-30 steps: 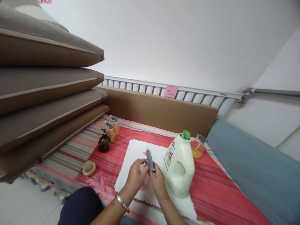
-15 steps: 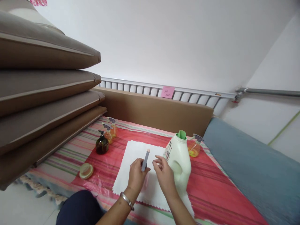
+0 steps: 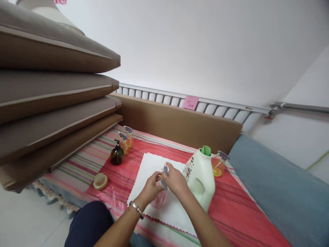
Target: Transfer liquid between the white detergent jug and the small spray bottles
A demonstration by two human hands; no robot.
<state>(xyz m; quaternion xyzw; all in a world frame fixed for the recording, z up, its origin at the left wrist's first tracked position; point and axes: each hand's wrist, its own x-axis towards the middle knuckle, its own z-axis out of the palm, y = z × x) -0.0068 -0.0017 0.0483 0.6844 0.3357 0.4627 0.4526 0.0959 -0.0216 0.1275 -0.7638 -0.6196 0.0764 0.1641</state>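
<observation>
Over a white cloth with a scalloped edge [image 3: 140,183], my left hand [image 3: 151,188] and my right hand [image 3: 175,180] both close around a grey trigger spray head [image 3: 165,181] with a pale pink nozzle. Directly beneath it a clear pinkish bottle [image 3: 159,199] shows, partly covered by my hands. Whether the head sits on the bottle's neck cannot be made out. Right of my right hand stands a large pale green jug [image 3: 208,185] with a handle and label, its mouth uncapped and showing a green spout [image 3: 206,150].
A dark pump bottle [image 3: 117,156] and two amber spray bottles [image 3: 124,145] stand at left. Another amber spray bottle [image 3: 218,167] is behind the jug. A round cap [image 3: 100,181] lies near the left edge. Stacked cushions [image 3: 59,82] overhang the left side.
My right hand has moved left and taken hold of the spray head, which my left hand alone held before. The pink bottle beneath shows more now. The view has shifted slightly.
</observation>
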